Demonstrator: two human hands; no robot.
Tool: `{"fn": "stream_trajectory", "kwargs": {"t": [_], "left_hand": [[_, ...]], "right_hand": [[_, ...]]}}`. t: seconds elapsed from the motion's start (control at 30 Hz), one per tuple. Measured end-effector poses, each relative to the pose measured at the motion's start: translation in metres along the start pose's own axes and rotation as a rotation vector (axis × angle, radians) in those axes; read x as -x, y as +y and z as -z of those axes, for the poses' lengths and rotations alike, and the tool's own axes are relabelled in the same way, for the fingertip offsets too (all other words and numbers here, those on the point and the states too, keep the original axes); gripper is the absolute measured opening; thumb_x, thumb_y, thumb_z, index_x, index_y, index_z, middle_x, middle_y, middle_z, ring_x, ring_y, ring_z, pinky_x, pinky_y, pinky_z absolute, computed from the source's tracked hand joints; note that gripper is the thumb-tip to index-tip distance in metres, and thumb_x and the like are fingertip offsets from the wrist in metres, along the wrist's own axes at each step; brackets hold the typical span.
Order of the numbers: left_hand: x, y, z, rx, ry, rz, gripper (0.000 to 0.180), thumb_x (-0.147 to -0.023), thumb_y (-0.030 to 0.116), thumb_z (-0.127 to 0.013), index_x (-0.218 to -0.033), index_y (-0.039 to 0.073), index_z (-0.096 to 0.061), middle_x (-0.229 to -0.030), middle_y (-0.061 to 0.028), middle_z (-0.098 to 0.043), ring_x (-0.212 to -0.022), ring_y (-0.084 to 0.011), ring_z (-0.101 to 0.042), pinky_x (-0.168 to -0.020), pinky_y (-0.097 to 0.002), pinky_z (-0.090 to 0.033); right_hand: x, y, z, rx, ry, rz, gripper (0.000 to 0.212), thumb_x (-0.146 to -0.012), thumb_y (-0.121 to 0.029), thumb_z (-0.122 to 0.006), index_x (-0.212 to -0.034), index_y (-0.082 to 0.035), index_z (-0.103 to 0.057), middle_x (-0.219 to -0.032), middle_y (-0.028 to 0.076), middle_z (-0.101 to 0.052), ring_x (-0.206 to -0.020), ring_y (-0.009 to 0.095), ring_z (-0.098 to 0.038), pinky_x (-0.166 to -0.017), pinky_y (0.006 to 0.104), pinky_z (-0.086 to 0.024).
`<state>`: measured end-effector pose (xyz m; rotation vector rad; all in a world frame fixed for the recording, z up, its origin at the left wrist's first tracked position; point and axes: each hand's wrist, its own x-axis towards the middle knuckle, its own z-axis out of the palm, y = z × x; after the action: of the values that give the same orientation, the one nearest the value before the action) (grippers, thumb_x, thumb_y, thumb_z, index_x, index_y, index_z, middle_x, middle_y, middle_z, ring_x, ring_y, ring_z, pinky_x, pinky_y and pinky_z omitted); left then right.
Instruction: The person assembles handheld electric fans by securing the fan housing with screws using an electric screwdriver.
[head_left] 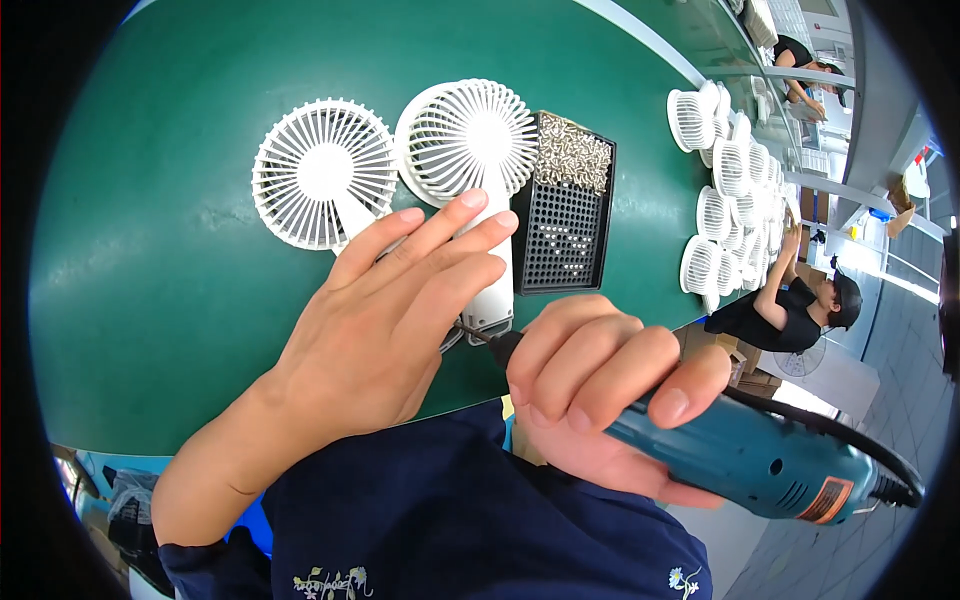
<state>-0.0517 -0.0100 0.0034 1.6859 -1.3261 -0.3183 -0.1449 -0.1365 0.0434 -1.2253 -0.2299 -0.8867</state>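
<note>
My right hand [600, 390] is wrapped round a teal electric screwdriver [740, 450] with a black cord. Its dark tip points left at the lower end of a white handheld fan [490, 290], beside a small wire-like loop; the exact contact point is hard to make out. My left hand [370, 310] lies over that fan's handle, fingers stretched out and apart. The fan's round grille faces up beyond my fingertips. A second white handheld fan [325, 172] lies to its left, its handle running under my left hand.
Right of the fans stands a black tray [517, 270], small screws [572, 150] heaped at its far end and several in its holes. White fan parts [730, 200] crowd the green table's [150, 300] right side. A co-worker [800, 310] stands there; another person [800, 70] is farther back.
</note>
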Motion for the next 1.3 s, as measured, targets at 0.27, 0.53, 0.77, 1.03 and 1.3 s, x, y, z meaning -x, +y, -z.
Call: {"fn": "stream_trajectory", "kwargs": {"t": [0.27, 0.53, 0.77, 1.03, 1.3], "left_hand": [[-0.002, 0.000, 0.000, -0.007, -0.021, 0.006, 0.066, -0.060, -0.011, -0.045, -0.125, 0.001, -0.047, -0.141, -0.0199, -0.054, -0.140, -0.0339, -0.042, -0.115, -0.0439, -0.022], [-0.005, 0.004, 0.003, -0.066, -0.047, 0.029, 0.050, -0.075, -0.008, -0.053, -0.124, 0.001, -0.051, -0.143, -0.0154, -0.052, -0.138, -0.0299, -0.045, -0.111, -0.0444, -0.031], [-0.004, 0.005, 0.003, -0.069, -0.085, 0.070, 0.055, -0.068, -0.010, -0.051, -0.122, 0.001, -0.051, -0.144, -0.0146, -0.051, -0.140, -0.0305, -0.042, -0.113, -0.0455, -0.027], [-0.008, 0.010, 0.002, -0.101, -0.090, 0.083, 0.056, -0.063, -0.012, -0.049, -0.117, 0.001, -0.053, -0.143, -0.0148, -0.053, -0.140, -0.0330, -0.041, -0.113, -0.0456, -0.025], [-0.008, 0.009, 0.001, -0.128, -0.077, 0.058, 0.056, -0.062, -0.011, -0.048, -0.117, 0.000, -0.053, -0.142, -0.0160, -0.054, -0.140, -0.0337, -0.042, -0.114, -0.0461, -0.023]], "right_hand": [[0.003, -0.001, 0.002, 0.105, -0.096, -0.012, 0.059, -0.093, -0.067, -0.047, -0.101, -0.008, -0.044, -0.066, 0.007, -0.052, -0.043, 0.020, -0.048, -0.038, 0.0316, -0.042], [0.002, -0.013, 0.012, 0.094, -0.048, -0.027, 0.057, -0.092, -0.064, -0.051, -0.104, -0.009, -0.046, -0.068, 0.003, -0.048, -0.046, 0.017, -0.045, -0.041, 0.0307, -0.040], [-0.011, -0.023, 0.080, 0.066, 0.130, 0.158, 0.085, -0.085, -0.083, -0.037, -0.114, -0.004, -0.045, -0.076, 0.010, -0.051, -0.050, 0.020, -0.049, -0.043, 0.0325, -0.041], [-0.007, -0.023, 0.096, 0.149, 0.181, 0.185, 0.084, -0.085, -0.083, -0.036, -0.109, -0.003, -0.049, -0.071, 0.008, -0.048, -0.046, 0.017, -0.046, -0.038, 0.0312, -0.039], [0.000, -0.019, 0.102, 0.102, 0.107, 0.148, 0.089, -0.082, -0.087, -0.035, -0.111, -0.003, -0.043, -0.077, 0.011, -0.051, -0.052, 0.019, -0.050, -0.045, 0.0330, -0.044]]}}
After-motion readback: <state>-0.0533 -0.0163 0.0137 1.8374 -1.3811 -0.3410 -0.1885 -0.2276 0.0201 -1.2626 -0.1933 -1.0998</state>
